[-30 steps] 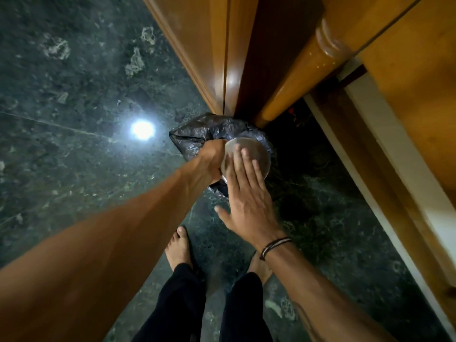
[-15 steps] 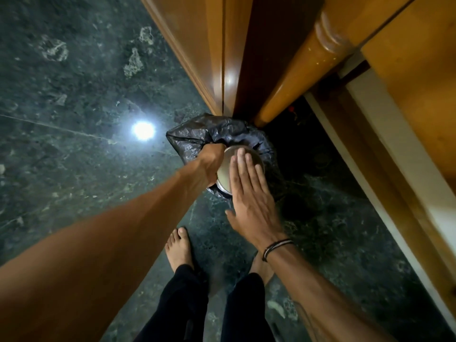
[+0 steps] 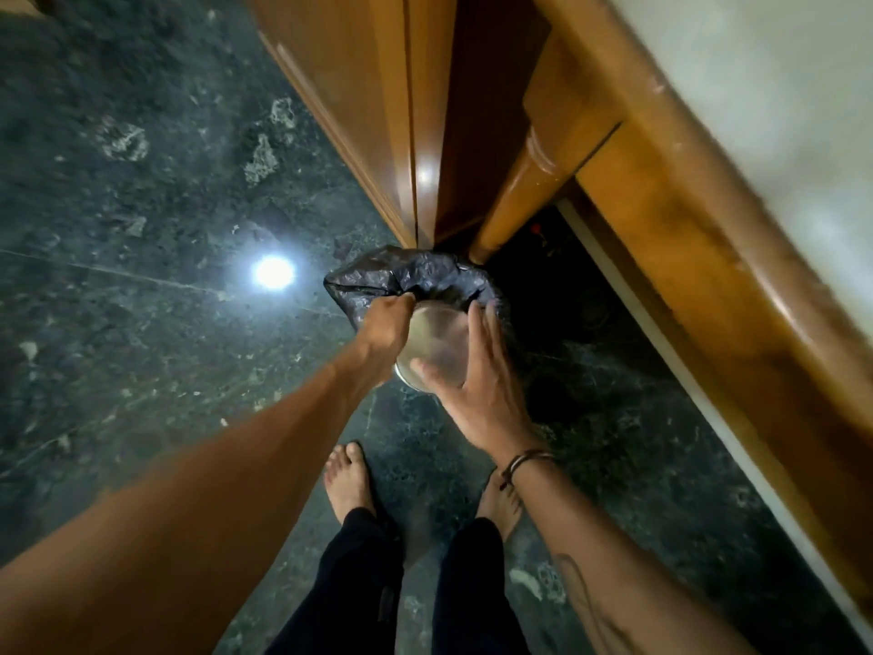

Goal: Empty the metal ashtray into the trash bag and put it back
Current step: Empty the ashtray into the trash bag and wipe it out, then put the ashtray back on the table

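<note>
A: Where is the round, shiny metal ashtray [image 3: 432, 342]?

B: Held over the crumpled black plastic trash bag [image 3: 401, 276], which sits on the dark green marbled stone floor [image 3: 141, 205] at the foot of the glossy brown wooden cabinet [image 3: 378, 111]. Its dull, rounded surface faces the camera; I cannot tell whether that is the underside.

A: What has hold of it?

B: The left hand [image 3: 385, 326] is curled closed at its left edge, fingers wrapped around the rim, right where the bag's gathered plastic meets it. Whether it also pinches the bag I cannot tell.

A: And the right hand [image 3: 477, 380]?

B: Spread wide, fingers apart and blurred. The thumb lies across the ashtray's near side and the fingers reach up along its right edge. It looks laid against the metal rather than closed around it.

A: Anything else nearby?

B: Two bare feet [image 3: 349, 479] below black trouser legs [image 3: 359, 583], a dark cord bracelet [image 3: 524, 460] on the right wrist, and a bright lamp reflection [image 3: 274, 272] on the floor left of the bag.
</note>
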